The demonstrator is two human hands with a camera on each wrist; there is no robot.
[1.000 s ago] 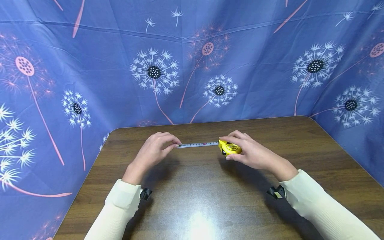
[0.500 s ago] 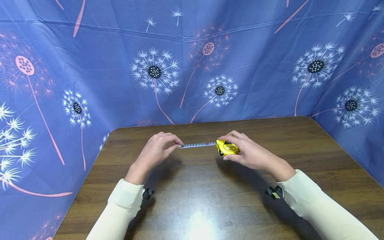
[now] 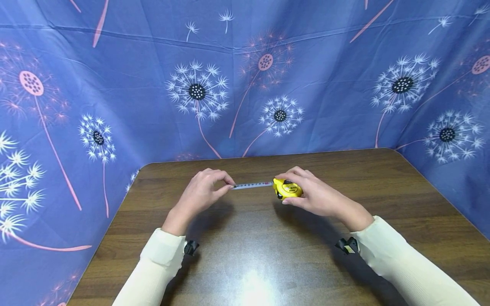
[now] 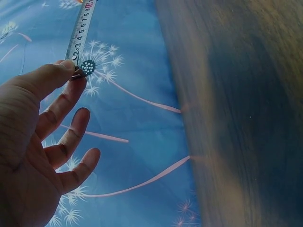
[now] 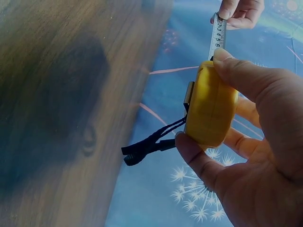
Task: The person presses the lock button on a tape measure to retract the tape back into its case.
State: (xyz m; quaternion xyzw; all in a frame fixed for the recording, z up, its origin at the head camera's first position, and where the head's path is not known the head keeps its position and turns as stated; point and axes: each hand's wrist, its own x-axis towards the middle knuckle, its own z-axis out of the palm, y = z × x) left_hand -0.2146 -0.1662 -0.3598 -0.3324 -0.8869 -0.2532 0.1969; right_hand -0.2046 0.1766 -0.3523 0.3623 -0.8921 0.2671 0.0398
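Observation:
Above the table, my right hand (image 3: 319, 193) grips the yellow case of a tape measure (image 3: 287, 189). A short length of its white blade (image 3: 253, 185) is drawn out to the left. Between thumb and index finger, my left hand (image 3: 199, 195) pinches the blade's end hook; its other fingers are spread loosely in the left wrist view. Numbers run along the blade (image 4: 83, 30) there. In the right wrist view a black wrist strap (image 5: 147, 147) dangles from the case (image 5: 210, 104), and the left hand (image 5: 244, 12) shows at the blade's far end.
A brown wood-grain table (image 3: 245, 238) lies beneath both hands, with their shadows on it. Blue cloth (image 3: 237, 85) printed with dandelions hangs behind the table and along its sides.
The right hand has moved left with the tape case, and the left hand slightly right. The visible blade between them has become shorter.

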